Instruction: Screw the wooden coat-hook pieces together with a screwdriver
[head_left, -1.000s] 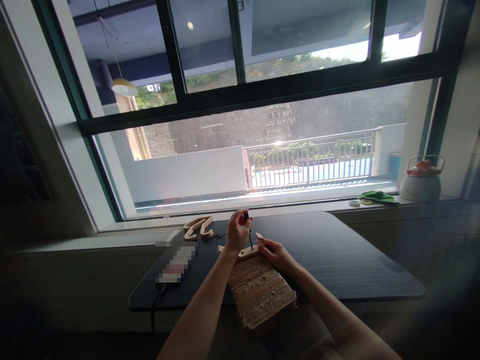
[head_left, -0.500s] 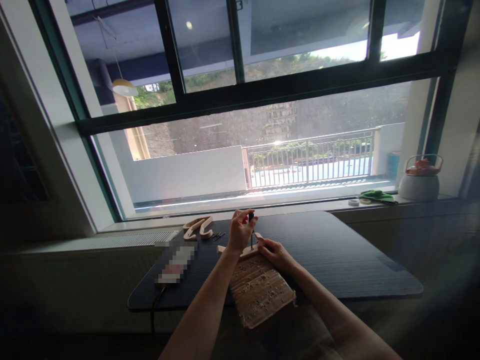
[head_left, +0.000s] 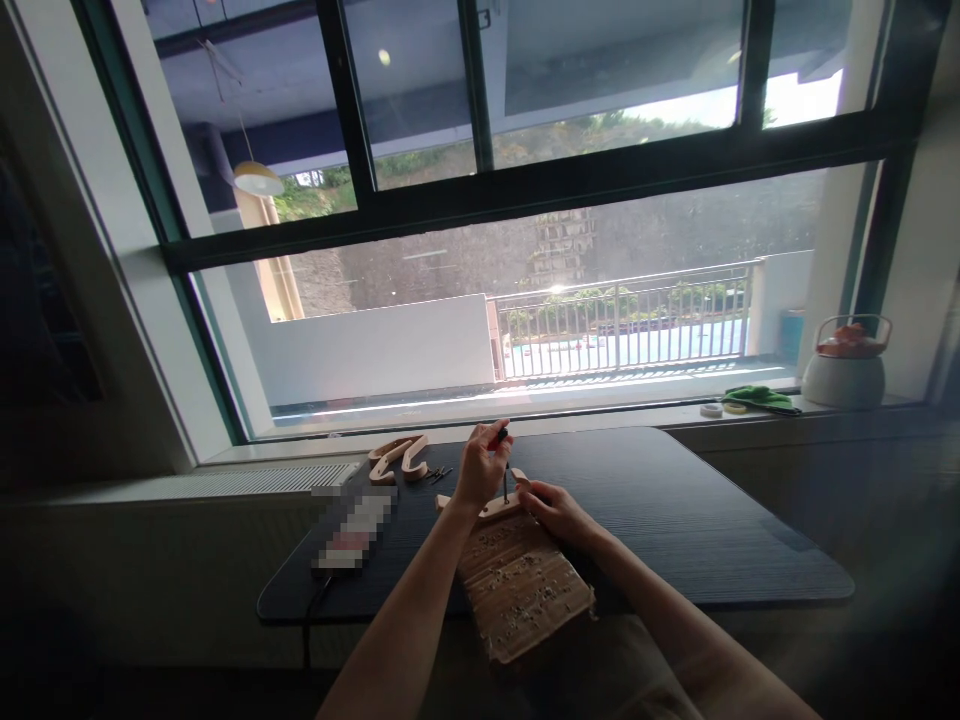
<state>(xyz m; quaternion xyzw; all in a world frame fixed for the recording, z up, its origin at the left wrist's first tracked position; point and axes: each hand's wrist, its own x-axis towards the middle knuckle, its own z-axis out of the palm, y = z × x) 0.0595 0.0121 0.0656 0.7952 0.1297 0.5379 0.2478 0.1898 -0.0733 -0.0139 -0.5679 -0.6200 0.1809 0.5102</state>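
Note:
My left hand [head_left: 484, 465] is closed around the dark handle of a screwdriver [head_left: 506, 485], held upright with its shaft pointing down. The tip meets a pale curved wooden piece [head_left: 495, 509], which lies along the far end of a worn wooden block [head_left: 529, 590]. That block's top is pitted with many small marks, and its near end reaches past the table edge. My right hand [head_left: 551, 507] grips the right end of the pale piece, fingers closed on it. Part of the piece is hidden behind my left wrist.
Two curved wooden pieces [head_left: 397, 458] lie at the table's [head_left: 675, 520] far left, beside several small screws [head_left: 439, 475]. A blurred-out object [head_left: 352, 530] with a cord is nearer. On the windowsill are a pot-like kettle [head_left: 844, 370] and a green cloth item [head_left: 757, 399].
The screwdriver's handle has tilted slightly and my left fingers have shifted around it. My right hand keeps its hold on the pale piece. The whole view has shifted slightly.

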